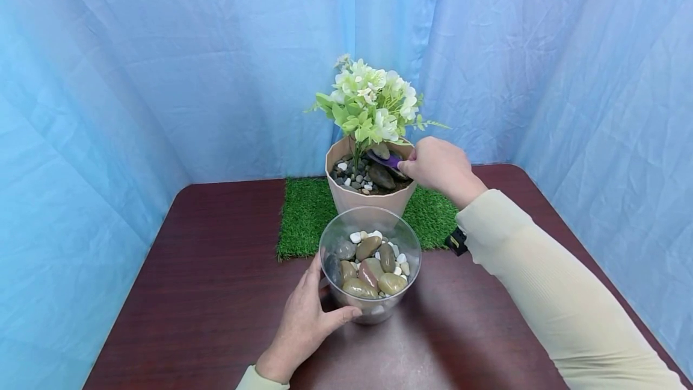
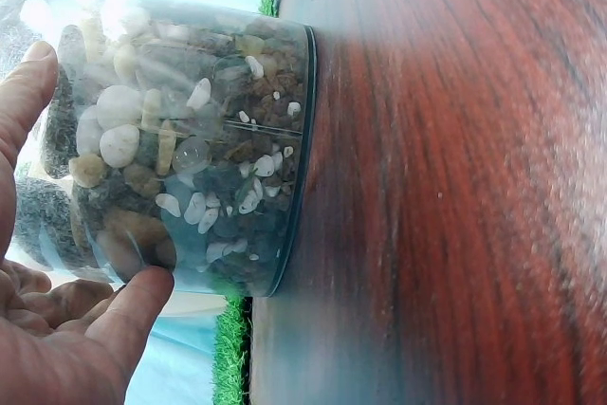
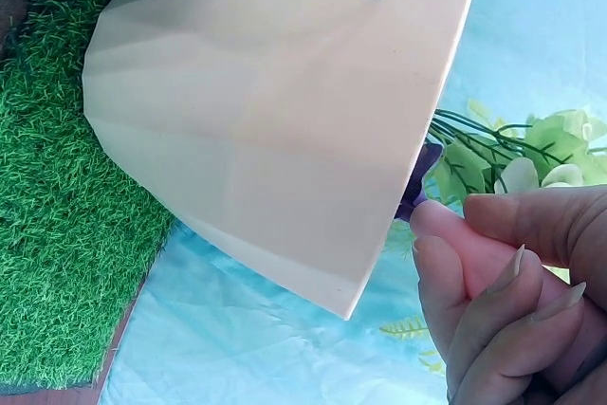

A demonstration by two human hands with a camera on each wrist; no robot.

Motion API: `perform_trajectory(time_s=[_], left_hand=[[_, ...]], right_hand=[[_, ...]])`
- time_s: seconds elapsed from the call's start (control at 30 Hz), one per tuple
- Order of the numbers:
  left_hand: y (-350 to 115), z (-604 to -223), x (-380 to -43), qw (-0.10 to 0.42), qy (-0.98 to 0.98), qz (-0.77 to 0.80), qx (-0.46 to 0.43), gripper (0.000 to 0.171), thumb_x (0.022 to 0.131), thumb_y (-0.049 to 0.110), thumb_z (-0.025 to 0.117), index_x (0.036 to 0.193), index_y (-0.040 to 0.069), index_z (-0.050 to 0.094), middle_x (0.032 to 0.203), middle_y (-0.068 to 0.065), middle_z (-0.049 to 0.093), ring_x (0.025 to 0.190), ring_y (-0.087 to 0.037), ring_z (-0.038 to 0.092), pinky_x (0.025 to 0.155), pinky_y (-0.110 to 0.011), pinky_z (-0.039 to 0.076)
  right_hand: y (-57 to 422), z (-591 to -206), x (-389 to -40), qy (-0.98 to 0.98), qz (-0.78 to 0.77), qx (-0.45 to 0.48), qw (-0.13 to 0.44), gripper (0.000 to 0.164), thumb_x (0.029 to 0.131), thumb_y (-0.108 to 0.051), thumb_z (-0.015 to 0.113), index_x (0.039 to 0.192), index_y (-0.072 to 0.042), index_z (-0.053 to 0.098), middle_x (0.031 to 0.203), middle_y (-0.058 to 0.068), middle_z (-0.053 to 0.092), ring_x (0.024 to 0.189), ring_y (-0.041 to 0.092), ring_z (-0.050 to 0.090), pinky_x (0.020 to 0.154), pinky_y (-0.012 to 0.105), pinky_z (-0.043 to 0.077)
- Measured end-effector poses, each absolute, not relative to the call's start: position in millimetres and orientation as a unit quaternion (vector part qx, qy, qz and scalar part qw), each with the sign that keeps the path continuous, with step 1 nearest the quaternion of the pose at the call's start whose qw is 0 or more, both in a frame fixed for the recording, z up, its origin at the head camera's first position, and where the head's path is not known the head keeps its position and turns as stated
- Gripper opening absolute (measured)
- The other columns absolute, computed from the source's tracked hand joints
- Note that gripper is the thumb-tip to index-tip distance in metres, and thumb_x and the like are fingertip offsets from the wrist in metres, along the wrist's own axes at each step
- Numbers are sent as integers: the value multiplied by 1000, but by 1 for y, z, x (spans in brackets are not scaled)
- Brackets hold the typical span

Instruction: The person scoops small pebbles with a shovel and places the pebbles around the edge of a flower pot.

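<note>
My right hand [image 1: 444,164] grips the pink handle of a small trowel [image 3: 474,248]. Its purple blade [image 1: 387,159] dips inside the rim of a beige faceted flowerpot [image 1: 373,202], with a greyish stone [image 1: 381,150] on it. A large dark stone [image 1: 381,176] lies in the pot among small pebbles, beside the stems of a white-flowered plant [image 1: 373,101]. With thumb and fingers round its wall, my left hand [image 1: 305,318] holds a clear container [image 1: 373,218] on the table. Large smooth stones [image 1: 370,271] and white pebbles fill its lower part.
The pot stands on a green artificial grass mat [image 1: 305,215], on a dark reddish wooden table [image 1: 227,269]. Blue cloth [image 1: 243,65] hangs behind and at both sides. Close in front of the pot is the clear container.
</note>
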State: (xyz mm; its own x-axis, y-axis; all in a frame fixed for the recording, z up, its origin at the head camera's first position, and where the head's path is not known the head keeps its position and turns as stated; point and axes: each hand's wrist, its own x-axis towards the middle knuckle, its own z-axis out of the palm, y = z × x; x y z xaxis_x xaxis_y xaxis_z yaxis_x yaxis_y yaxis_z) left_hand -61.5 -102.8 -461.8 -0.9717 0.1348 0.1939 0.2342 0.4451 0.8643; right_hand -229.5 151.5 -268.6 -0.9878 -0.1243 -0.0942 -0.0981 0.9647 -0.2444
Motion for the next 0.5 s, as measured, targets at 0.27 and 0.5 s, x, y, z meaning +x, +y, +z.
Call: perform_trajectory(time_s=[0.27, 0.5], left_hand=[[-103, -462, -61, 51, -850, -513, -108, 129, 70, 48, 96, 169, 21, 17, 165, -11, 39, 141, -24, 52, 104, -30, 59], [-103, -463, -61, 57, -849, -513, -113, 128, 70, 47, 96, 169, 22, 17, 165, -11, 39, 141, -23, 52, 103, -31, 59]], right_hand=[[148, -269, -232, 989, -123, -60, 55, 51, 102, -43, 62, 58, -17, 57, 55, -6, 38, 51, 13, 36, 46, 29, 34], [145, -268, -233, 989, -119, -59, 66, 47, 103, -44, 61, 70, -12, 70, 57, -5, 41, 53, 14, 38, 49, 31, 38]])
